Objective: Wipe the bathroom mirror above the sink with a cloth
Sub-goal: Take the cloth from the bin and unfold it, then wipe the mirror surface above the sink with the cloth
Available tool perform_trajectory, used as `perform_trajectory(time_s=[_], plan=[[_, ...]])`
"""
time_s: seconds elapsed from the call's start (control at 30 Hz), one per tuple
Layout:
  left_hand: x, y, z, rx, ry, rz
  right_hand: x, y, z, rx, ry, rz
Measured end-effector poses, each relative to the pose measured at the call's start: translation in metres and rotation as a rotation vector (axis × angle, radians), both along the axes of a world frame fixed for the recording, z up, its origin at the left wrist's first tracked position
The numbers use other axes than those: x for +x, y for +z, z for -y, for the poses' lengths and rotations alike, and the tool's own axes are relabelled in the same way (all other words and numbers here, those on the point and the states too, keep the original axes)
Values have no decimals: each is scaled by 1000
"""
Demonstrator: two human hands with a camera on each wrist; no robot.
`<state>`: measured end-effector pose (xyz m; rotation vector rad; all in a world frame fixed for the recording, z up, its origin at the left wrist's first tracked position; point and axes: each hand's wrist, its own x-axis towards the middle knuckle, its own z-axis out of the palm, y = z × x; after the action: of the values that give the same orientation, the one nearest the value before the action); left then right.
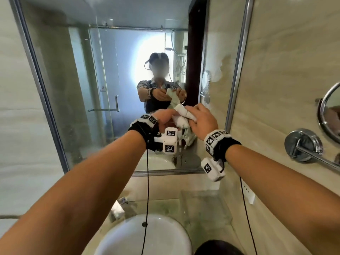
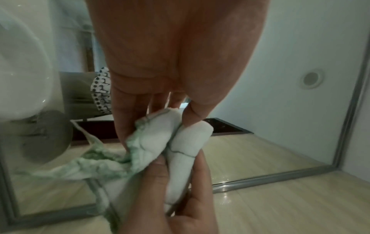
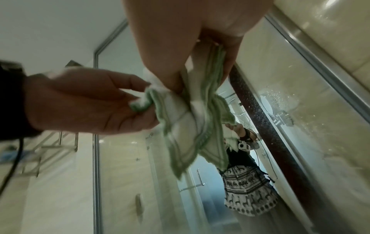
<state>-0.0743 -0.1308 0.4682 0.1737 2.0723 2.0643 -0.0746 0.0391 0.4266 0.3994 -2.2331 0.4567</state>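
Note:
A white cloth (image 1: 184,115) with green edging is bunched between both my hands, just in front of the lower right part of the framed mirror (image 1: 110,70). My left hand (image 1: 168,114) pinches one end of the cloth (image 2: 156,142) between thumb and fingers. From the right, my right hand (image 1: 197,116) grips the other folded end, its fingers curled over it. In the right wrist view the cloth (image 3: 186,126) hangs loose below both hands. Whitish smears (image 1: 217,70) mark the glass near its right edge. I cannot tell whether the cloth touches the glass.
A white basin (image 1: 143,234) with a faucet (image 1: 119,208) lies directly under my arms on a greenish glass counter (image 1: 202,208). On the right wall are a round chrome mirror (image 1: 329,111), its arm mount (image 1: 303,144) and a socket (image 1: 248,192).

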Motion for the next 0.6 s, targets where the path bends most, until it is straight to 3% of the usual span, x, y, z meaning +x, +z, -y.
perform_trajectory(time_s=[0.1,0.2,0.23,0.3,0.4,0.5,0.6], plan=[[-3,13,6,-27,3,16,-5,10,6,-99,69,71],[-19,18,13,-398,188,-219,-6,24,8,-264,38,98],[-21,19,14,-446,232,-262,-7,30,10,-288,-8,89],[-21,20,11,-341,135,-114,-7,39,14,-349,-57,106],[-12,21,6,-100,-137,99,-9,46,20,-416,75,241],[-20,19,7,18,-263,10,-11,46,21,-451,261,482],[-32,14,9,74,-238,-122,-9,49,16,-530,333,580]])
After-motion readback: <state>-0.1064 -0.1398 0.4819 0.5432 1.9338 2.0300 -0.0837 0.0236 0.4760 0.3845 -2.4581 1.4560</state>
